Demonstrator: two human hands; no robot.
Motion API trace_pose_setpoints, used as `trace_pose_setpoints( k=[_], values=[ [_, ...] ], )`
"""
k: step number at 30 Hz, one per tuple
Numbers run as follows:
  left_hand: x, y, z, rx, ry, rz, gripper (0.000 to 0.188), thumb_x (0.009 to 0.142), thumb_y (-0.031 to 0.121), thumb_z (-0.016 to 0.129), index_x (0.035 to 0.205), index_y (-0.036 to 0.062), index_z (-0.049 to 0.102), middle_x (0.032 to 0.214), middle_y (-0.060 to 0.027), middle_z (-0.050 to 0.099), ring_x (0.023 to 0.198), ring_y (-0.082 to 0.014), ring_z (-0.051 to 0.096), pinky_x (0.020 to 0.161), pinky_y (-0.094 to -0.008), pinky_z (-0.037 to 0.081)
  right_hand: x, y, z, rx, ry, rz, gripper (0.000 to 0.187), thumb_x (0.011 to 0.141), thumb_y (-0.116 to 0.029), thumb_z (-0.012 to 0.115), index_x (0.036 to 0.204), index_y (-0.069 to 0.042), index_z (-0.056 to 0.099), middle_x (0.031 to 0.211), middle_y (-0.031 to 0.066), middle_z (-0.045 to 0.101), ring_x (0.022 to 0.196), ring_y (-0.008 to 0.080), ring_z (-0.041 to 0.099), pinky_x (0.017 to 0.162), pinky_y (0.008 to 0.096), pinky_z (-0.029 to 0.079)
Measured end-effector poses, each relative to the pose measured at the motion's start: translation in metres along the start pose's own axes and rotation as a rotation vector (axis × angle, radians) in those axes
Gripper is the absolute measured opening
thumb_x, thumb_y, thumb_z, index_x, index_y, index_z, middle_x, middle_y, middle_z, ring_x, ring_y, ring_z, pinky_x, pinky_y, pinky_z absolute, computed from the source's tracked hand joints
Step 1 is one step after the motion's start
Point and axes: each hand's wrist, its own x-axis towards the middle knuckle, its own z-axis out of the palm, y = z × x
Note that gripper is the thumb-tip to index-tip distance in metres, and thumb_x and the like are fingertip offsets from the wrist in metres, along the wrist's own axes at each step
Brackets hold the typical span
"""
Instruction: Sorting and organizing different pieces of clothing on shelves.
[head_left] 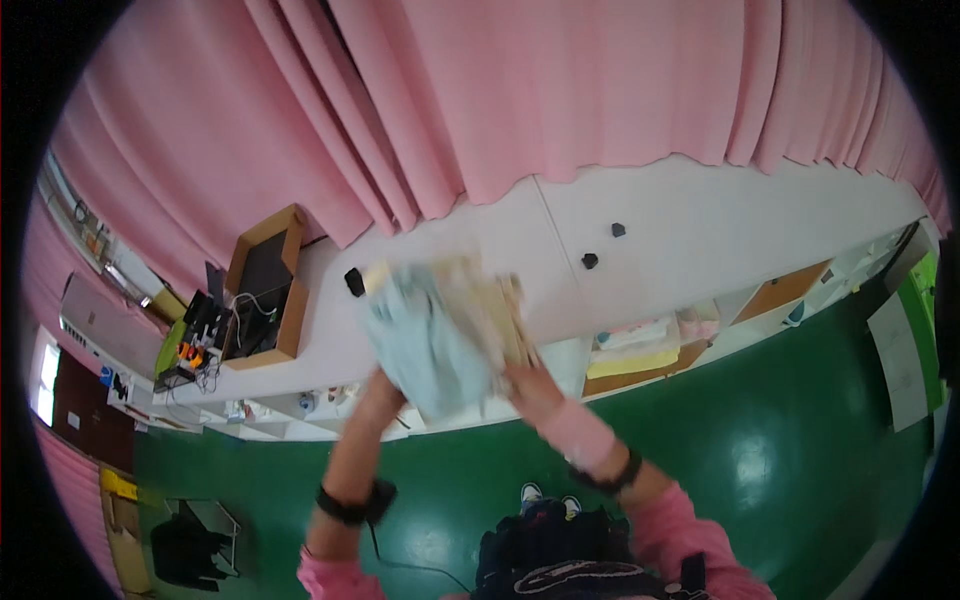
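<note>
I hold a pale blue cloth up in front of me, blurred with motion, over the edge of a long white shelf unit. My left hand grips the cloth's lower left part. My right hand grips its right side, where beige and cream layers show beside the blue. Both wrists wear black bands, and pink sleeves cover my forearms.
Pink curtains hang behind the shelf unit. On its top stand an open wooden box, small black objects and cabled gadgets. Folded cloths lie in the cubbies below. The floor is green; a dark stand is at lower left.
</note>
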Motion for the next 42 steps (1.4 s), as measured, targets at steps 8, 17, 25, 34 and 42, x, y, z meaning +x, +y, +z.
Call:
trace_pose_setpoints(
  k=[8, 17, 25, 34, 42],
  values=[
    [0.124, 0.107, -0.034, 0.344, 0.139, 0.189, 0.048, 0.079, 0.03, 0.047, 0.119, 0.0054, 0.036, 0.109, -0.0083, 0.05, 0.096, -0.0188, 0.051, 0.079, -0.0329, 0.043, 0.167, -0.007, 0.044, 0.005, -0.167, 0.049, 0.04, 0.082, -0.02, 0.051, 0.119, -0.016, 0.036, 0.111, 0.0035, 0.047, 0.1, 0.0203, 0.047, 0.08, 0.0399, 0.043],
    [0.264, -0.119, -0.219, 0.399, 0.429, -0.279, 0.081, 0.06, 0.05, 0.061, 0.115, -0.0062, 0.042, 0.111, -0.0241, 0.048, 0.106, -0.0339, 0.046, 0.088, -0.0359, 0.037, 0.202, 0.105, -0.046, -0.589, 0.241, 0.381, 0.058, 0.077, -0.039, 0.056, 0.123, -0.015, 0.03, 0.117, 0.0075, 0.044, 0.098, 0.0221, 0.051, 0.071, 0.0357, 0.049],
    [0.264, -0.127, -0.196, 0.572, 0.475, -0.167, 0.066, 0.066, 0.035, 0.062, 0.115, -0.0028, 0.04, 0.096, -0.0211, 0.056, 0.089, -0.0298, 0.055, 0.077, -0.0342, 0.044, 0.194, 0.078, -0.084, -0.685, 0.388, 0.431, 0.059, 0.075, -0.043, 0.057, 0.119, -0.011, 0.034, 0.109, 0.007, 0.049, 0.089, 0.0219, 0.056, 0.073, 0.0338, 0.047],
    [0.119, -0.097, -0.136, 0.499, 0.43, 0.27, 0.024, 0.073, 0.001, 0.053, 0.096, 0.0047, 0.049, 0.089, -0.0057, 0.052, 0.075, -0.0127, 0.052, 0.062, -0.0227, 0.042, 0.002, 0.036, -0.199, -0.48, 0.689, 0.151, 0.02, 0.079, -0.015, 0.053, 0.097, -0.007, 0.049, 0.085, 0.0078, 0.06, 0.075, 0.0177, 0.058, 0.065, 0.0313, 0.046],
    [0.066, -0.286, -0.026, 0.776, -0.456, -0.189, 0.012, 0.076, 0.009, 0.056, 0.087, 0.0058, 0.056, 0.079, -0.0034, 0.057, 0.065, -0.0103, 0.054, 0.058, -0.0232, 0.044, -0.184, 0.105, -0.345, -0.435, 1.038, 0.242, 0.018, 0.077, -0.012, 0.052, 0.094, -0.005, 0.05, 0.083, 0.0084, 0.06, 0.072, 0.0184, 0.059, 0.062, 0.0316, 0.047]
  ],
)
